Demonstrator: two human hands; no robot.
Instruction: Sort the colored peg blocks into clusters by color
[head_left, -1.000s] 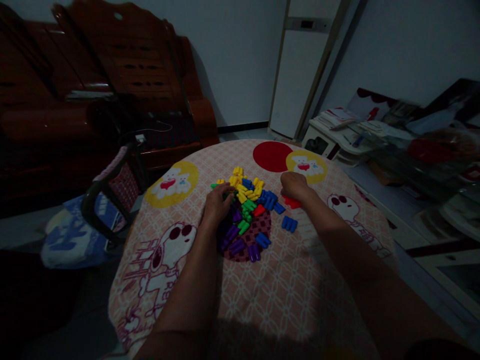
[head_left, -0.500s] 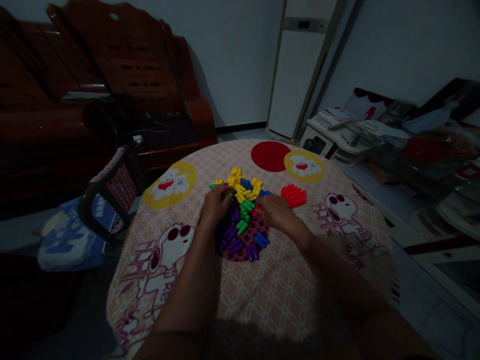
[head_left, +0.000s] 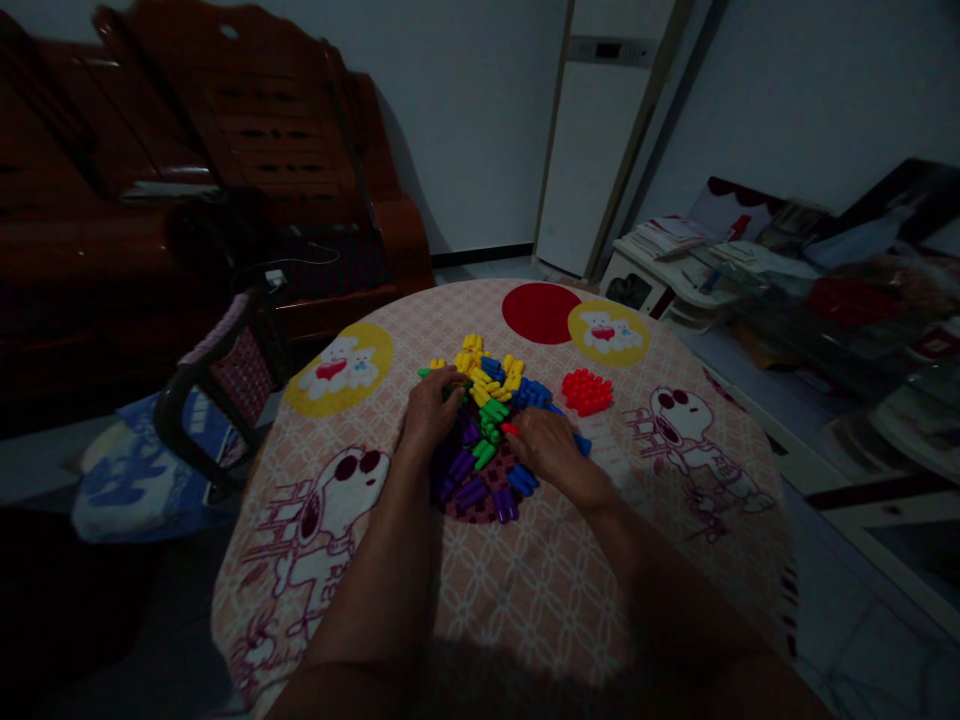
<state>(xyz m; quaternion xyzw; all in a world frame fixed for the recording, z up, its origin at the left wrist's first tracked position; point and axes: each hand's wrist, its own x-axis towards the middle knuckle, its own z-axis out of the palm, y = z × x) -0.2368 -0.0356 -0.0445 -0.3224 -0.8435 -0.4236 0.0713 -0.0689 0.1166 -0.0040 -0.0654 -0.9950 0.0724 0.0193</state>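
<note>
Reaching to the single red block (head_left: 510,429) just right of the green blocks (head_left: 494,413), right hand (head_left: 546,440) has fingers bent, tips at the block; firm hold cannot be told. Left hand (head_left: 433,408), left of the green blocks, fingers curled and partly closed; cannot tell whether anything is held. Relative to the same green blocks: yellow blocks (head_left: 513,373) beyond, purple blocks (head_left: 506,505) on the near side, red cluster (head_left: 588,393) well to the right, all on the tablecloth (head_left: 525,590).
</note>
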